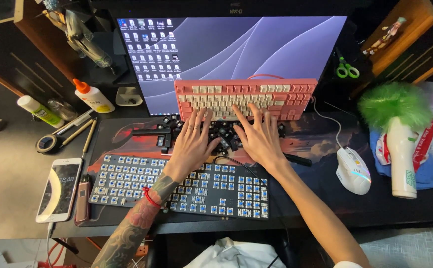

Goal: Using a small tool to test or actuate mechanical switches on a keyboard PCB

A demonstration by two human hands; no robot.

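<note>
My left hand (192, 144) and my right hand (259, 136) lie palm down, fingers spread, over a heap of loose black keycaps (224, 133) on the desk mat. The fingertips reach toward the front edge of a pink keyboard (286, 97) with cream keys, propped against the monitor. In front of the hands lies a black keyboard (226, 191) stripped of its caps, showing rows of blue switches. My left forearm crosses over it. Neither hand visibly grips anything.
Monitor (256, 47) behind. White mouse (353, 171) at right, beside a white bottle (404, 159) and a green fluffy thing (395, 101). At left are a phone (60, 189), a small brown device (83, 201), tape (47, 144), pencils, a glue bottle (93, 97). Green scissors (347, 69).
</note>
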